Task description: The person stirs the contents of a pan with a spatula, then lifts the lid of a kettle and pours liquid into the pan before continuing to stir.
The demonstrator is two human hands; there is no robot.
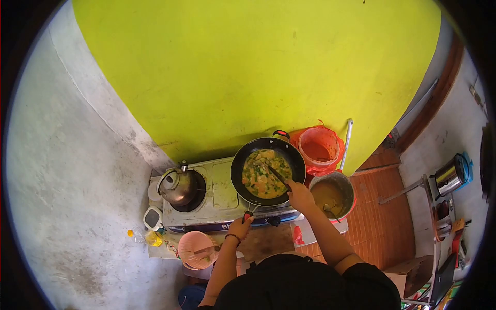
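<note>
A black pan (pixel 239 174) stands on the right side of the gas stove (pixel 226 187). Soupy yellow food with green and orange pieces (pixel 264 173) lies in it. My left hand (pixel 239 228) is closed round the pan's handle, below the pan. At the pan's right edge, my right hand (pixel 300 196) grips the black handle of a spatula (pixel 277 176). The spatula's head is in the food and partly hidden by it.
A metal kettle (pixel 177 187) sits on the left burner. Right of the pan are a red-lined bucket (pixel 319 150) and a pot of brownish liquid (pixel 330 195). A pink basket (pixel 196 249) and an oil bottle (pixel 154 238) stand at lower left. The green wall (pixel 258 67) rises behind.
</note>
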